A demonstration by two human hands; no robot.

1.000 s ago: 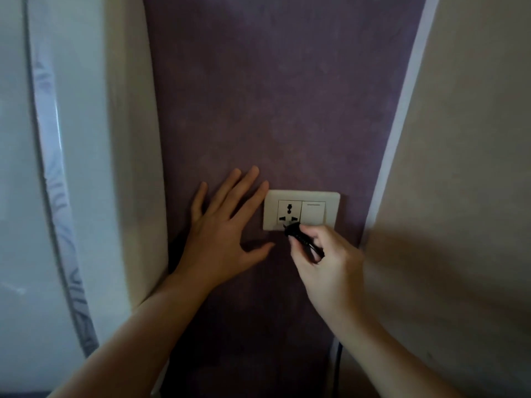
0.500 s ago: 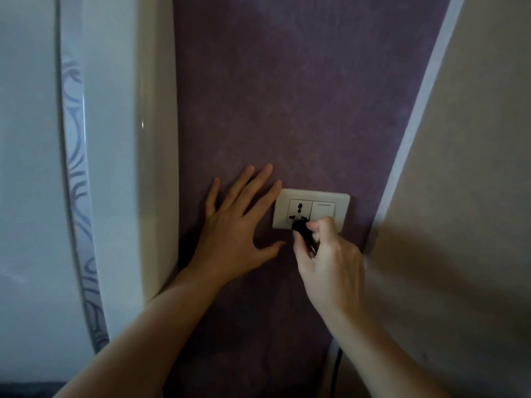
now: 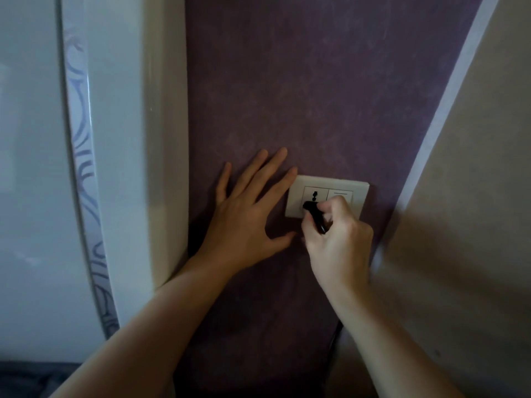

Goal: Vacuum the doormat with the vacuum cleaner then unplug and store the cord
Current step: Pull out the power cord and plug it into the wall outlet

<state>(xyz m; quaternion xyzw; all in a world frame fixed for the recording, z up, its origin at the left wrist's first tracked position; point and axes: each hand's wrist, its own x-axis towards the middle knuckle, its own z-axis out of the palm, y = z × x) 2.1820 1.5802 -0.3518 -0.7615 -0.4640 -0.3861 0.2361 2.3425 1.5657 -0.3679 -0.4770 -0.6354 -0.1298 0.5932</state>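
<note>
Obs.: over the last second the black plug [image 3: 311,209] has gone from just under the socket plate [image 3: 357,189] to sitting against the outlet's lower holes. The right hand [image 3: 339,239] pinches it, fingers curled round its body. The left hand [image 3: 244,222] lies flat on the purple wall [image 3: 316,96], fingers straight, forefinger tip at the plate's edge.

Whether the prongs are seated: cannot tell.

Reading: plug going in, not coming out, so power-up step; vacuuming, unplugging and cord storage likely all remain.
</note>
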